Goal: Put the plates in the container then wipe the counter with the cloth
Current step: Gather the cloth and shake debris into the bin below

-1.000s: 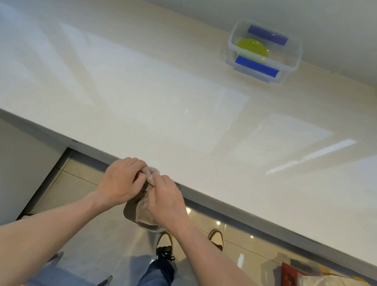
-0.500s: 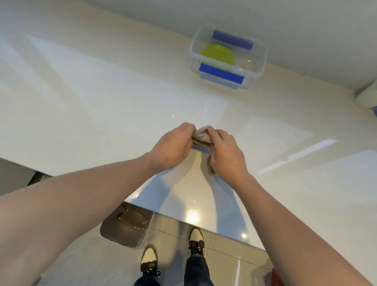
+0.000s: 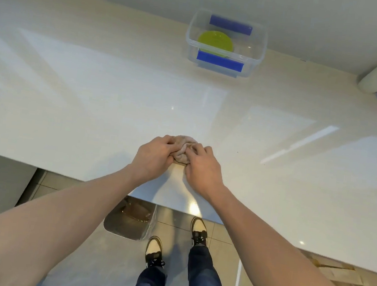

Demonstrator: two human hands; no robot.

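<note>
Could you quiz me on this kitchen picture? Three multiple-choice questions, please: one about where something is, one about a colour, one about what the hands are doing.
1. Where is the round plate?
A. inside the clear plastic container with blue clips
B. on the floor
C. under the cloth

2. What colour is that plate?
A. red
B. lime green
C. black

3. What are the two hands doing?
A. hanging idle
B. lifting the container
C. both gripping the bunched beige cloth on the counter

Answers:
1 A: the plate lies in the container by the wall.
2 B: it shows lime green through the clear walls.
3 C: the left hand and right hand curl round the cloth on the glossy cream counter.
</note>
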